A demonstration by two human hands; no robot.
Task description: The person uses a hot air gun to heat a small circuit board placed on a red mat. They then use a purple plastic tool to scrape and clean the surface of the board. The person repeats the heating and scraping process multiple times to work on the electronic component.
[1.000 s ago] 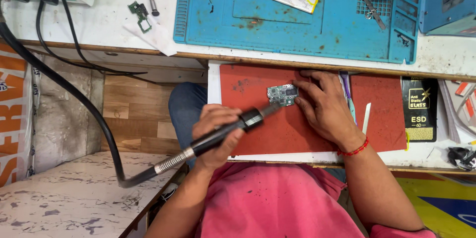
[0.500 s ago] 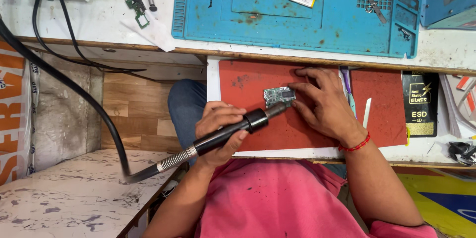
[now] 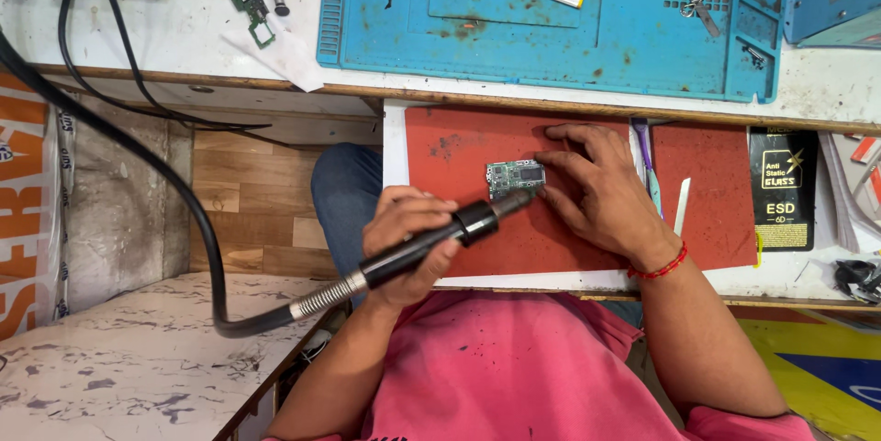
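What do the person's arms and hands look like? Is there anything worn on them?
Both arms are bare from the short pink sleeves down. The shirt is pink with small dark specks. The right hand has a thin red thread bracelet round its wrist. The left hand wears nothing: no glove, ring or watch shows on either hand.

Hot-air wand (image 3: 431,244) over circuit board (image 3: 514,178)
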